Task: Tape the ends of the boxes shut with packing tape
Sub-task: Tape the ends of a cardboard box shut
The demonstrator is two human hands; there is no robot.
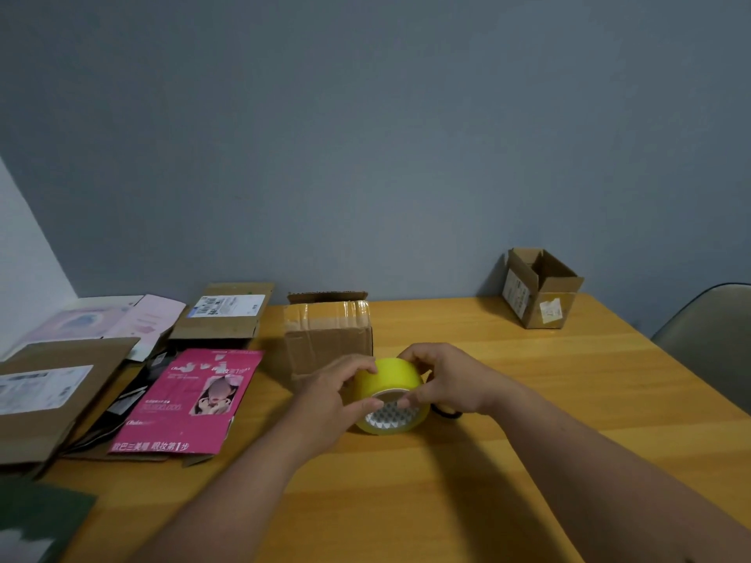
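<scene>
Head view, hands (331,394) hold tape roll (390,394)

A flat grey-blue wall (386,136) fills most of the view, plain and evenly lit. At far left a paler white wall (24,270) meets it at a corner. Below runs a warm, honey-coloured wooden table (508,400), grain showing in lengthwise boards. At the right edge, the curved grey back of a chair (711,331) peeks in.
</scene>
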